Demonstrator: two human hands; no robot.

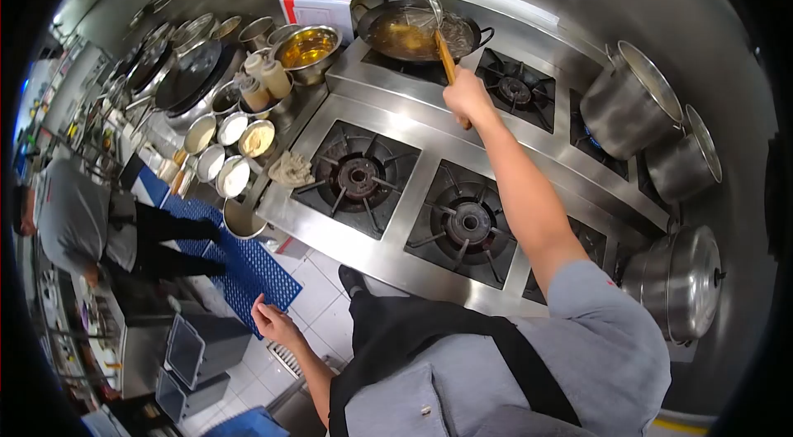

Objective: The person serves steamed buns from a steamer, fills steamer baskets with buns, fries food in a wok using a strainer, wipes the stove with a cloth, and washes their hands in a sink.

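My right hand (467, 97) is closed round the wooden handle (446, 57) of a wire skimmer (425, 11). The skimmer's head rests at a black wok (406, 45) on a back burner, where golden pieces (403, 34) lie in bubbling oil. Low on the left, away from the stove, my left hand (277, 324) hangs beside my body with its fingers loosely curled, and I cannot make out whether it holds anything.
A steel bowl of yellow liquid (307, 47), squeeze bottles (273, 75) and small bowls (258, 138) stand left of the stove (330, 239). Tall pots (632, 102) stand at the right. A co-worker (74, 218) is at the far left, near grey bins (202, 350).
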